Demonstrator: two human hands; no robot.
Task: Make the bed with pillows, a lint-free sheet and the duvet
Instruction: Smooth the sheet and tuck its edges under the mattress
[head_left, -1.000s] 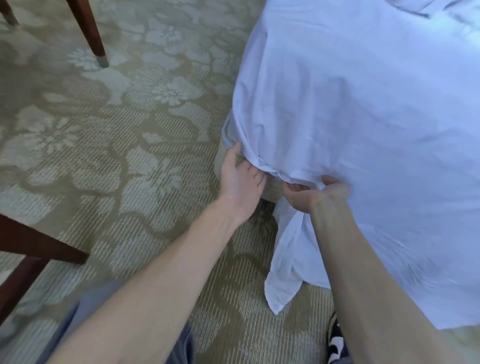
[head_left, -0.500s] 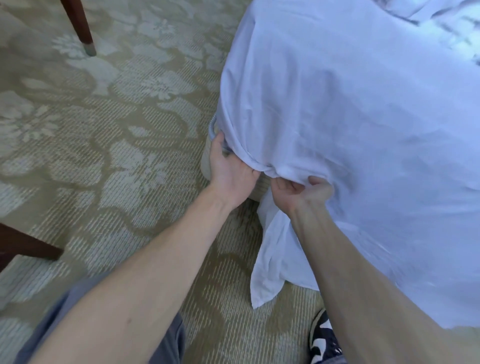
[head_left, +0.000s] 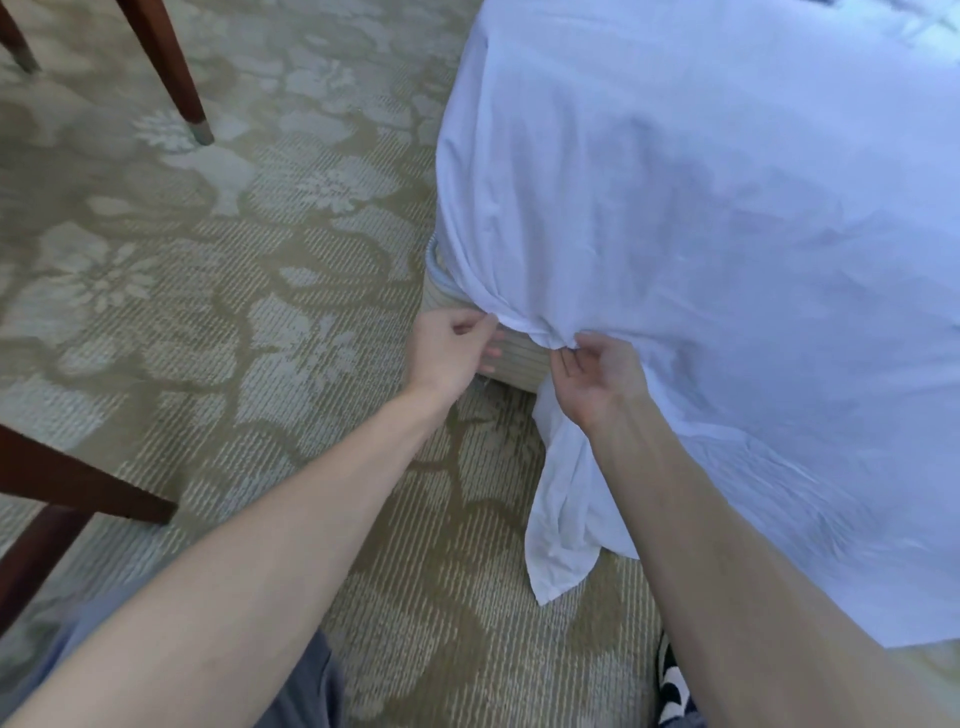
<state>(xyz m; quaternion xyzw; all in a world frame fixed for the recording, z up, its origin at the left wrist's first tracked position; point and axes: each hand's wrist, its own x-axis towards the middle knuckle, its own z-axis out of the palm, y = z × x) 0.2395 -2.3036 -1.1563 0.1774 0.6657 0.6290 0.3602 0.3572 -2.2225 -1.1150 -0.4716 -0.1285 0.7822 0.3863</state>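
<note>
Floral carpet (head_left: 208, 312), left hand (head_left: 451, 349) grip pinching sheet (head_left: 675, 208), right hand (head_left: 597, 376) pinching its fold

Bedrm: bed (head_left: 519, 361) w/ sheet (head_left: 675, 208), carpet (head_left: 234, 322)

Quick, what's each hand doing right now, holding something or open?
Left hand: closed, pinching the sheet by its edge.
Right hand: closed, fingers curled on the sheet's bunched fold.

You wear grey trousers (head_left: 311, 696) below your left hand (head_left: 452, 353), and a black-and-white shoe (head_left: 672, 686) (boldly patterned) below your right hand (head_left: 597, 379).
</note>
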